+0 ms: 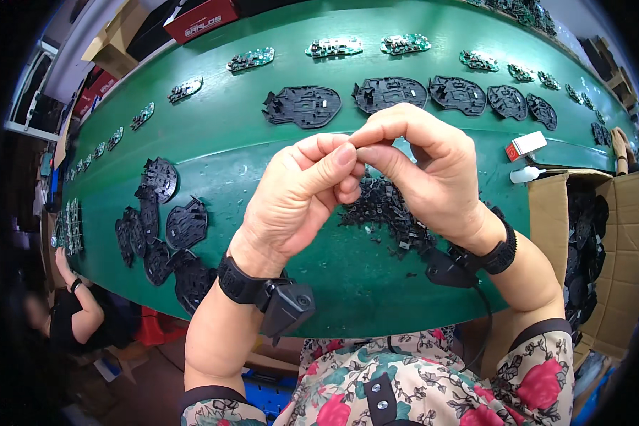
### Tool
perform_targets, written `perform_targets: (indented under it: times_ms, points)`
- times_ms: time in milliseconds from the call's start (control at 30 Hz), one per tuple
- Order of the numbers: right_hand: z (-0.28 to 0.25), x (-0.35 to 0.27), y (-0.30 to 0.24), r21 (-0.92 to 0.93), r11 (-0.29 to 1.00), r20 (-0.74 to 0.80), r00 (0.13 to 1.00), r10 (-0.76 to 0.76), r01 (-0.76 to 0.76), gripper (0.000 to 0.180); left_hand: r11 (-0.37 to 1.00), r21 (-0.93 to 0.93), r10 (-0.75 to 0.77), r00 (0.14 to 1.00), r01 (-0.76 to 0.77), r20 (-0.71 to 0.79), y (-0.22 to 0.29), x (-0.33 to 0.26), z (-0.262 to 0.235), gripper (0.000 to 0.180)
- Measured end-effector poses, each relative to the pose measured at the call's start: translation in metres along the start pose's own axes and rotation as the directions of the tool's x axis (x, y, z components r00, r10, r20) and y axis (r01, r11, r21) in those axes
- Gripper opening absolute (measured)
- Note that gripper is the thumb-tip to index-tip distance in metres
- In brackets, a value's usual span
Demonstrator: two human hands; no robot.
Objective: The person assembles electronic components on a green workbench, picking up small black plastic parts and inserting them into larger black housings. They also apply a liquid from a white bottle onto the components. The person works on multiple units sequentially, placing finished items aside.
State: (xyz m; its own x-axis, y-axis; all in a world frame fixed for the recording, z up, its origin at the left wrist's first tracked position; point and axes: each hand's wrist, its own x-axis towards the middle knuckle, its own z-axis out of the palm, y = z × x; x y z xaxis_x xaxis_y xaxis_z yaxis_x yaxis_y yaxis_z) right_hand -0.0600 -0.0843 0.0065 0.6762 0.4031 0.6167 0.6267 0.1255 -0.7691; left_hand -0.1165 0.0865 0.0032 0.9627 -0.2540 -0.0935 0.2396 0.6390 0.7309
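Observation:
Both hands meet above the green table [227, 153], fingertips touching. My left hand [291, 188] is closed, its thumb pressed against the index finger. My right hand [437, 170] pinches at the same spot with thumb and index finger. Whatever lies between the fingertips is too small or too hidden to make out. Beneath and between the hands is a heap of small black parts [387, 209], partly covered by my right hand. Beyond my fingers stands a row of black, rounded plastic shells [309, 106], the nearest ones lying open side up.
Green circuit boards [334, 47] line the far side. More black shells [187, 224] are piled at left. To the right are a cardboard box [550, 213] of black shells, a white bottle [525, 175] and a small red-white box [525, 145]. Another person's arm [85, 302] shows at far left.

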Motion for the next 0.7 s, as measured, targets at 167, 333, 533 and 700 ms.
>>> perform_targets:
  times_ms: [167,333,533,700]
  points:
    - [-0.012,0.0,0.006,-0.084,0.994,-0.045,0.997,0.068,-0.071,0.012,0.867,0.498,0.082,0.983,0.009,-0.161,0.015,0.025,-0.009,0.017]
    - [-0.026,-0.004,-0.002,-0.169,0.979,-0.025,0.993,0.115,-0.118,0.011,0.18,0.972,0.416,0.884,0.148,-0.212,0.045,0.081,-0.054,0.012]
    - [-0.035,-0.016,-0.005,-0.222,0.967,0.033,0.99,0.139,-0.128,0.011,0.014,0.96,0.328,0.905,0.28,-0.269,0.047,0.123,-0.07,0.014]
    - [-0.043,-0.022,-0.003,-0.219,0.962,0.011,0.985,0.172,-0.166,0.011,0.037,0.938,0.295,0.893,0.346,-0.341,0.041,0.132,-0.073,0.013]
